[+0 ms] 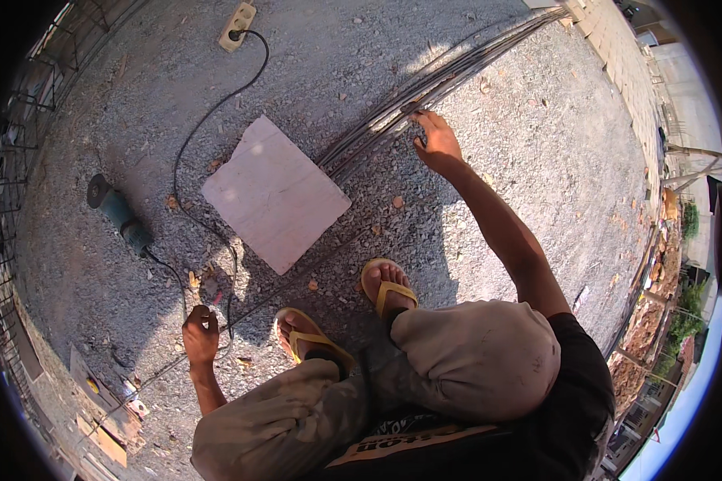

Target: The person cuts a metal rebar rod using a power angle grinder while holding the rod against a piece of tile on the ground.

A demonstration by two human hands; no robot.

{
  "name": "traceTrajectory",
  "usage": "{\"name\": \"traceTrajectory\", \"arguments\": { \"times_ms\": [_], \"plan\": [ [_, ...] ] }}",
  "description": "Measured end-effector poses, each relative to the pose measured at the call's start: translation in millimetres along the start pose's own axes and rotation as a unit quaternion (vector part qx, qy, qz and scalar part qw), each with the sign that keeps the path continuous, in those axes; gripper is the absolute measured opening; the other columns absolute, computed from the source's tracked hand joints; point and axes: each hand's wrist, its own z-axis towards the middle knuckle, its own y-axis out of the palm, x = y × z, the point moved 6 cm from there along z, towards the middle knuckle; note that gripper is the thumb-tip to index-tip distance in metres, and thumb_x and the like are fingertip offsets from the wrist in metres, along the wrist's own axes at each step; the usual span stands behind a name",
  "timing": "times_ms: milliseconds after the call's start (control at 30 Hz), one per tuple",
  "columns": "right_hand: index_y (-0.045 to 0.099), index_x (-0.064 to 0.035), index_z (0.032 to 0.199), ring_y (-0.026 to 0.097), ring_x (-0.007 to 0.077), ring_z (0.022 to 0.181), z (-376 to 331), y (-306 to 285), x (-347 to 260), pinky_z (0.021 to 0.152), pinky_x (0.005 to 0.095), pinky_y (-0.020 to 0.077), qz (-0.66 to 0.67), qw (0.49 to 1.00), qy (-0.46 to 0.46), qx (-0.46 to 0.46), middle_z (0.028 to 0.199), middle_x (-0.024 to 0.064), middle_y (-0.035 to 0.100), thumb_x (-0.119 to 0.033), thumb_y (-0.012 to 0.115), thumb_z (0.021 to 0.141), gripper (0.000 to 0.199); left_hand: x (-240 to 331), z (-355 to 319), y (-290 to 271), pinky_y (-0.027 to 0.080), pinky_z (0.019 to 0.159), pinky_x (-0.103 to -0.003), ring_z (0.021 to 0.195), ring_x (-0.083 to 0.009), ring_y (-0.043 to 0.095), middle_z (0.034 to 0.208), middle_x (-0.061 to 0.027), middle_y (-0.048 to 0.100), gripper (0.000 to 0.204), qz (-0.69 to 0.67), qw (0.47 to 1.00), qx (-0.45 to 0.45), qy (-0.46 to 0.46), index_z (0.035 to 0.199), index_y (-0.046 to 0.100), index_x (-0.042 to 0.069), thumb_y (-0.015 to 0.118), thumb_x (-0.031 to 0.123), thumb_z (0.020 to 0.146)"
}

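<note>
My right hand [439, 146] reaches out over a long bundle of thin dark metal rods [449, 70] with its thumb and fingers apart. Its fingertips are close to the rods; whether they touch cannot be told. My left hand [201, 335] is low at the left, its fingers curled in. A single thin rod [301, 277] runs slantwise past that hand, and what the fingers hold, if anything, is hidden. Between the hands lies a pale square board or slab [277, 192], with the near ends of the bundle against its right side.
A green angle grinder [120, 215] lies on the gravel at left, its cord close to my left hand. A black cable [180, 152] loops from a cream socket strip [237, 26]. My sandaled feet [389, 289] are near the slab. Wood scraps [102, 439] lie lower left.
</note>
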Motion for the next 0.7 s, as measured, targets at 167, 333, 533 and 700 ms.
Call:
{"name": "traceTrajectory", "arguments": {
  "times_ms": [167, 333, 533, 700],
  "plan": [
    [0.046, -0.0096, 0.146, 0.041, 0.0302, 0.141, 54, 24, 2, 0.113, 0.0491, 0.0382, -0.292, 0.935, -0.191, -0.066, 0.153, 0.0124, 0.042, 0.002, 0.055, 0.087, 0.061, -3, -13, -11, 0.053, 0.068, -0.044, 0.075, -0.0371, 0.066, 0.085, -0.0204, 0.067, 0.008, 0.006, 1.0, 0.011, 0.025, 0.09, 0.062, -0.003, 0.068, 0.001, 0.087],
    [0.055, -0.007, 0.136, 0.053, 0.0261, 0.13, 81, 41, -6, 0.108, 0.0433, 0.0447, -0.325, 0.888, -0.323, -0.041, 0.141, 0.0115, 0.054, -0.011, 0.063, 0.087, 0.051, -11, -30, -2, 0.056, 0.071, -0.042, 0.08, -0.0376, 0.07, 0.091, -0.0212, 0.069, 0.013, -0.007, 0.999, -0.03, -0.025, 0.099, 0.066, -0.002, 0.069, 0.001, 0.087],
    [0.056, -0.0073, 0.131, 0.056, 0.0254, 0.125, 94, 51, 6, 0.107, 0.0406, 0.0455, -0.377, 0.863, -0.303, -0.148, 0.133, 0.0094, 0.057, -0.009, 0.075, 0.077, 0.057, -8, -45, 2, 0.053, 0.064, -0.04, 0.073, -0.0321, 0.067, 0.091, -0.0185, 0.068, 0.013, -0.041, 0.999, 0.013, -0.003, 0.1, 0.064, -0.003, 0.066, 0.001, 0.089],
    [0.055, -0.0062, 0.13, 0.056, 0.0247, 0.125, 95, 49, 4, 0.107, 0.0398, 0.0457, -0.362, 0.865, -0.315, -0.143, 0.135, 0.0094, 0.056, -0.007, 0.071, 0.082, 0.051, 2, -33, 4, 0.054, 0.066, -0.04, 0.075, -0.0318, 0.069, 0.093, -0.0193, 0.069, 0.017, -0.01, 0.999, -0.006, -0.03, 0.105, 0.065, -0.003, 0.067, 0.001, 0.088]
  ]
}}
